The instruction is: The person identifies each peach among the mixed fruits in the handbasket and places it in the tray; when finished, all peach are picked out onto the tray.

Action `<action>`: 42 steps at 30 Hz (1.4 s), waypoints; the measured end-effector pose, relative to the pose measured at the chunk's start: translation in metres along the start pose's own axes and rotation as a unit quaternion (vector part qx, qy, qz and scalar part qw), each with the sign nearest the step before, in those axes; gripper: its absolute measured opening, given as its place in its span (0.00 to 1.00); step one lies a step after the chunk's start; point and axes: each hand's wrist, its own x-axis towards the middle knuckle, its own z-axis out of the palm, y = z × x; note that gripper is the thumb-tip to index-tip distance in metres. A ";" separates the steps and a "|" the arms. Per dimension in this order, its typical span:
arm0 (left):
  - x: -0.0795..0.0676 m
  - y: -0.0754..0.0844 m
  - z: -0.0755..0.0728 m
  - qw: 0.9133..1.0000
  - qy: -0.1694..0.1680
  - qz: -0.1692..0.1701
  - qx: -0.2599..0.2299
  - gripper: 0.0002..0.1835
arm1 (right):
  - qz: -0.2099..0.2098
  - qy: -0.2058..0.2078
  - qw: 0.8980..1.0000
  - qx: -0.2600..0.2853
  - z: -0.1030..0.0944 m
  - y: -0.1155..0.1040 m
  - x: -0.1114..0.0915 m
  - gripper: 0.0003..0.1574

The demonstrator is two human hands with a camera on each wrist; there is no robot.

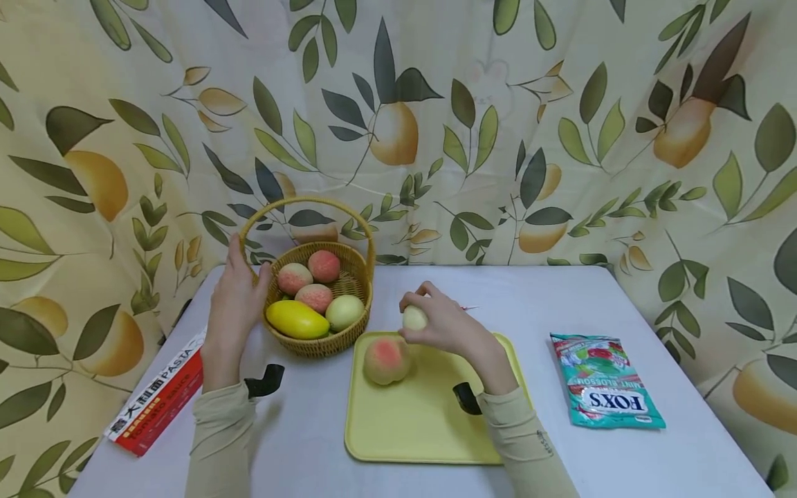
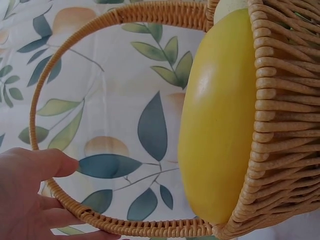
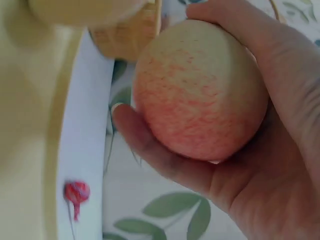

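Yellow tray [image 1: 423,436] lies near, at centre; to its far left stands the basket [image 1: 320,348], which could tip if the left hand [image 1: 236,294], thumb and fingers about its handle [image 1: 311,200], pulled sideways. The right hand [image 1: 447,318] is clamped on a peach [image 3: 200,95] that seems to hang above the tray's far edge; a loosened grip could drop it. The tray bears one other peach [image 1: 387,361]; the basket holds a yellow mango [image 1: 297,319], three pink peaches [image 1: 314,298] and a pale round fruit [image 1: 345,312].

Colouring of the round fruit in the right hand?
Round fruit: pale yellow, streaked pinkish-red; clearest in the right wrist view.
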 end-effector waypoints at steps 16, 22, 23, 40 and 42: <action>-0.006 -0.010 -0.001 1.000 0.000 -0.019 0.000 0.45 | 0.151 -0.182 0.972 -0.001 -0.021 0.017 -0.024 0.18; -0.004 -0.010 -0.002 1.000 0.000 -0.017 0.001 0.46 | 0.191 -0.186 0.964 0.004 -0.010 0.013 -0.020 0.36; -0.004 -0.010 -0.002 1.000 0.000 -0.016 0.000 0.46 | 0.192 -0.184 0.964 -0.007 -0.009 0.012 -0.020 0.37; 0.000 0.001 0.000 1.000 -0.008 -0.015 0.001 0.46 | 0.156 -0.184 0.963 -0.122 0.006 0.012 -0.018 0.34; 0.000 0.001 -0.001 1.000 -0.010 -0.017 0.005 0.46 | 0.152 -0.184 0.964 -0.120 0.006 0.011 -0.018 0.35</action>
